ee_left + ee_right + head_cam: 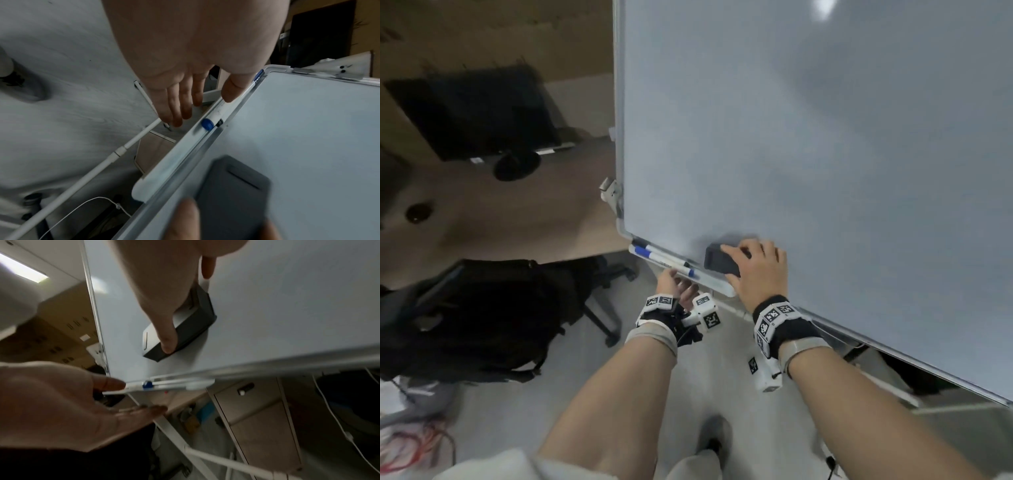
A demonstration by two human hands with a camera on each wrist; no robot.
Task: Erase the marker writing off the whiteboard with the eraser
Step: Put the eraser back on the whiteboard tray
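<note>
The whiteboard (808,137) fills the right of the head view, and no marker writing shows on it. My right hand (753,270) grips the dark grey eraser (717,262) flat against the board's lower left, just above the tray (719,286). In the right wrist view its thumb (166,337) lies along the eraser (191,331). My left hand (674,284) is at the tray with its fingers straight. Its thumb (230,92) rests on a white marker with a blue cap (218,112), while the fingers (179,110) reach under the tray.
A black office chair with a dark bag on it (482,308) stands to the left, beside a desk with a monitor (476,116). The board's white stand leg (82,175) and a thin cable run below the tray. A cabinet (257,418) sits under the board.
</note>
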